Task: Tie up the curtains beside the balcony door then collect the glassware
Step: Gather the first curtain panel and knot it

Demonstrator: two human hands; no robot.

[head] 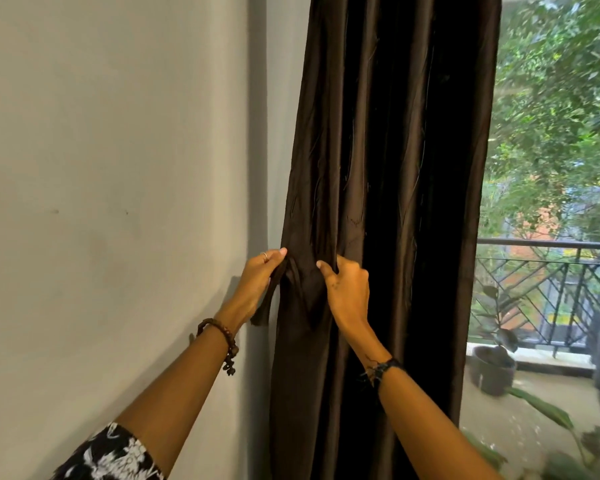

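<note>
Both hands pinch dark fabric at the curtain's left edge, approx mid-height in our view. Our left hand [258, 277] is clenched on a narrow strip of the same brown cloth, the tie-back [272, 291], w/ thumb and fingers closed over it; the strip's loose end hangs down just below that hand, beside the wall [101, 168]. Our right hand [345, 289] grips a bunched fold of the curtain [378, 150] itself, thumb on the near side, other fingers tucked into the cloth so we can't see them. Btwn the two hands the fabric is gathered into tight creases, hands close but not touching.

Curtain hangs in long vertical folds, above and below the grip, filling the centre of the view. Left of it, plain pale wall; right of it, the balcony railing [548, 271] and a potted plant [494, 362] on the balcony floor, w/ green trees beyond. Beaded bracelet [224, 341] on left wrist, dark thread band on right. No glassware in view
</note>
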